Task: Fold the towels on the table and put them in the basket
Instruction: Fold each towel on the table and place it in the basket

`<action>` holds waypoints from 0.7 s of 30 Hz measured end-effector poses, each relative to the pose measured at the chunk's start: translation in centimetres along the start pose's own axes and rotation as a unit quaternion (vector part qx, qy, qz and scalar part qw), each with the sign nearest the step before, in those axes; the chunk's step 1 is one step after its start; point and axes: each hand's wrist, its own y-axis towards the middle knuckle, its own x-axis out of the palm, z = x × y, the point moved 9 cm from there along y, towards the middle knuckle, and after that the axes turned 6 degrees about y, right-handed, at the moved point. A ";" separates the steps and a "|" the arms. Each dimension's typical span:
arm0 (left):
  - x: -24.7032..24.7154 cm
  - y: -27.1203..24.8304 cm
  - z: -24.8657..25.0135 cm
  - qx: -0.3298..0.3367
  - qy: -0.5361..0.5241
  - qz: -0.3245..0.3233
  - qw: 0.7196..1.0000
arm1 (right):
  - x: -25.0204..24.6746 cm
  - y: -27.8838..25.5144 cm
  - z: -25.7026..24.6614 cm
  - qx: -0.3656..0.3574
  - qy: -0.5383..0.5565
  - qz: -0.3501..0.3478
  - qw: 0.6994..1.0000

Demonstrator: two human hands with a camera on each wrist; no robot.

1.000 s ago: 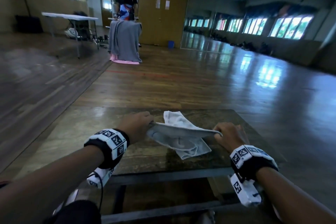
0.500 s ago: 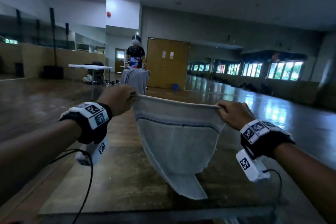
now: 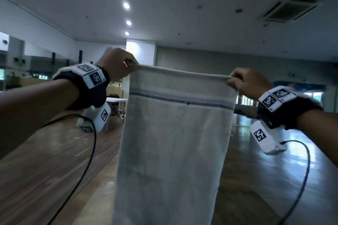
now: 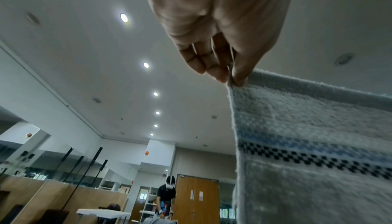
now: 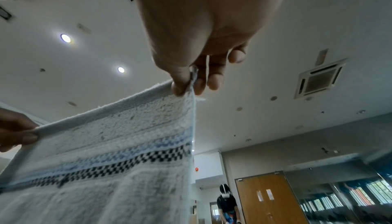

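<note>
A pale grey towel (image 3: 173, 142) with a blue and black checked stripe near its top hangs straight down in front of me, held up high and spread flat. My left hand (image 3: 128, 67) pinches its top left corner, seen close in the left wrist view (image 4: 232, 78) against the towel (image 4: 307, 143). My right hand (image 3: 235, 81) pinches the top right corner, shown in the right wrist view (image 5: 188, 87) with the towel (image 5: 106, 169) stretched leftward. The table and basket are out of view.
A wide hall with a wooden floor (image 3: 45, 179) lies beyond. Another person (image 4: 166, 194) stands far off by a white table (image 4: 101, 212) and wooden doors (image 5: 260, 197). Cables (image 3: 87, 151) hang from both wrists.
Both hands have lifted the towel off the table and raised it high. It has opened from a crumpled bunch into a flat hanging sheet, and my view has tilted upward.
</note>
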 end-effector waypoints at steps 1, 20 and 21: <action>-0.8 0.7 -0.2 -0.005 0.002 0.009 1.000 | -0.5 0.7 -0.4 -0.010 0.005 0.013 1.000; 12.6 -6.7 -10.7 -0.231 -0.080 -0.139 0.960 | 15.7 -0.5 3.5 0.121 0.189 -0.127 0.966; 12.0 -6.2 -10.5 -0.235 -0.094 -0.114 0.961 | 14.9 0.0 3.2 0.118 0.199 -0.106 0.967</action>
